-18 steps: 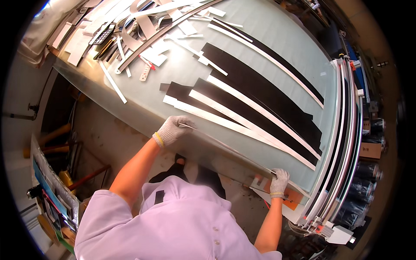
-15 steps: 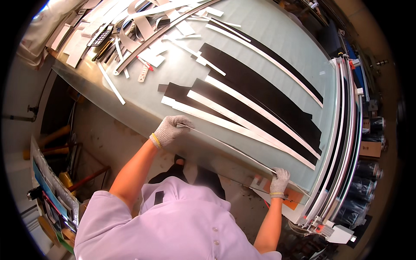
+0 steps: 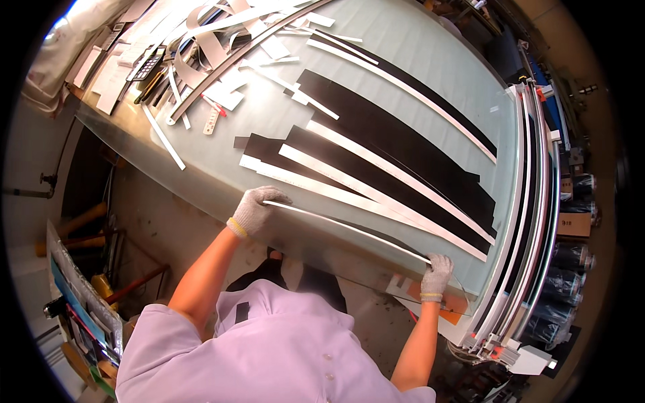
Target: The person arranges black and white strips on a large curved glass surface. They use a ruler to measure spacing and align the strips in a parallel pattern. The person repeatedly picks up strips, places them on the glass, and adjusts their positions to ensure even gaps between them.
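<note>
Between my two gloved hands a long, thin strip (image 3: 346, 229) with a white edge and a dark side is stretched along the near edge of the glass-topped table (image 3: 222, 161). My left hand (image 3: 255, 208), in a grey knit glove, pinches its left end. At the other end, my right hand (image 3: 437, 274), gloved alike, grips the strip near the table's right front corner. Just beyond, black sheets (image 3: 390, 141) lie fanned out, with white strips (image 3: 336, 189) along their edges. A separate black-and-white strip (image 3: 416, 94) lies farther back.
Paper offcuts, a calculator (image 3: 146, 66) and a long metal ruler (image 3: 235, 60) crowd the far left. A red-handled cutter (image 3: 213, 105) lies nearby. A rail assembly (image 3: 531, 201) lines the right edge. Wrapped black rolls (image 3: 561, 292) sit beyond it. Boards (image 3: 77, 295) lean at lower left.
The strip has turned so more of its white edge and dark side show. Both hands stay at its ends, the left slightly lower. The view has shifted a little.
</note>
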The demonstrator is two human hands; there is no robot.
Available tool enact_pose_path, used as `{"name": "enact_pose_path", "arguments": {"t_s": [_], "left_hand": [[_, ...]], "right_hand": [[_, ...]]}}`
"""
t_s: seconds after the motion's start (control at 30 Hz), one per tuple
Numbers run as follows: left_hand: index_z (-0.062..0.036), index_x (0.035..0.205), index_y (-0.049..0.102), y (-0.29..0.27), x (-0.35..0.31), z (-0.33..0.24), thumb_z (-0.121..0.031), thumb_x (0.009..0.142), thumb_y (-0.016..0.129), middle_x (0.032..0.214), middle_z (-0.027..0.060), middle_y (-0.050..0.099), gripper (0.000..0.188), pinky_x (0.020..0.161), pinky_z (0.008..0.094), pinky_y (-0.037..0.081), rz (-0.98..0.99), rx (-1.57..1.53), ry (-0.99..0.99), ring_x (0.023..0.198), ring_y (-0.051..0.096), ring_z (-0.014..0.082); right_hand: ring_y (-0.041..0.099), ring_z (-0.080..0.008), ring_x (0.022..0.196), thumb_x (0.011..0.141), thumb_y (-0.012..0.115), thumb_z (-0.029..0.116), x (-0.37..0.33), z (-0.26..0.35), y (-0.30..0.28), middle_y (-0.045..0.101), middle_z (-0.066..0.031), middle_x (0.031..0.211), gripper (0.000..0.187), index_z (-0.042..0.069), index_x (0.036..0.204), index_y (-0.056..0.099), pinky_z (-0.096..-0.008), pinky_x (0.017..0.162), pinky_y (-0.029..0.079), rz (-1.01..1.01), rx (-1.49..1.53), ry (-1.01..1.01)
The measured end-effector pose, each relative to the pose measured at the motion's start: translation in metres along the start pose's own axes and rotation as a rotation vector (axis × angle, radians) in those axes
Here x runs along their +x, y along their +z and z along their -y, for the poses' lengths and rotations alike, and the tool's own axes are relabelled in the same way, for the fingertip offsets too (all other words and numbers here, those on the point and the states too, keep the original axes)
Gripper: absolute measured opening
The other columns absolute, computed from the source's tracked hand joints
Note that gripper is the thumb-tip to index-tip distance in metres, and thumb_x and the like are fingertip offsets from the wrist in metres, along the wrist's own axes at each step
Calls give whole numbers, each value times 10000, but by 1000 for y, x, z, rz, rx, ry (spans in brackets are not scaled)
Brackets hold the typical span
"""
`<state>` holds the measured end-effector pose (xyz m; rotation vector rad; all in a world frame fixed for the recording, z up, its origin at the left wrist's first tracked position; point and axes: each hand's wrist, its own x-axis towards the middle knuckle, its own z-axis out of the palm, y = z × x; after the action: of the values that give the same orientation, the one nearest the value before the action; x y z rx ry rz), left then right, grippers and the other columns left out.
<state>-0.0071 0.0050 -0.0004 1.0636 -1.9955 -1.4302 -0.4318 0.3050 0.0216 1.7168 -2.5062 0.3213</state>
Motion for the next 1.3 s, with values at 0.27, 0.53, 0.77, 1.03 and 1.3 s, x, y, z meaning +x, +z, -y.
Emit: {"name": "enact_pose_path", "arguments": {"t_s": [0.27,0.53,0.77,1.03,1.3], "left_hand": [[-70,985,786,30,0,3,-61,764,640,1000,141,750,265,887,412,551,-140,67,129,991,692,348],[-114,952,777,27,-11,-19,-264,800,717,1006,75,748,221,936,437,514,-192,350,445,1016,702,295],[-137,1030,752,9,-8,-65,-379,813,630,1080,41,721,347,940,474,491,-31,477,747,1071,671,275],[-22,1303,626,-2,-16,-72,-47,807,673,1214,138,683,499,941,385,538,-392,-236,-7,1024,679,272],[44,1103,722,8,-41,-92,-235,931,707,743,107,684,328,597,310,510,-2,-365,-496,609,546,125]], "right_hand": [[623,-365,1087,779,550,8,19,-19,-18,699,-136,1078,380,68,1115,719,-517,1071,429,-127,-108,-51],[395,-436,1413,763,810,337,-74,19,3,473,-188,1512,873,73,1513,449,-555,1185,284,329,-30,-11],[607,-374,1196,913,695,224,85,157,18,663,-203,1287,445,4,1295,636,-436,1057,445,316,726,-115],[705,-291,847,927,664,169,140,231,17,717,-181,890,219,-42,958,712,-338,787,542,511,945,-142],[670,-376,843,856,714,95,108,255,-16,722,-156,907,86,39,922,725,-436,789,518,47,738,-173]]}}
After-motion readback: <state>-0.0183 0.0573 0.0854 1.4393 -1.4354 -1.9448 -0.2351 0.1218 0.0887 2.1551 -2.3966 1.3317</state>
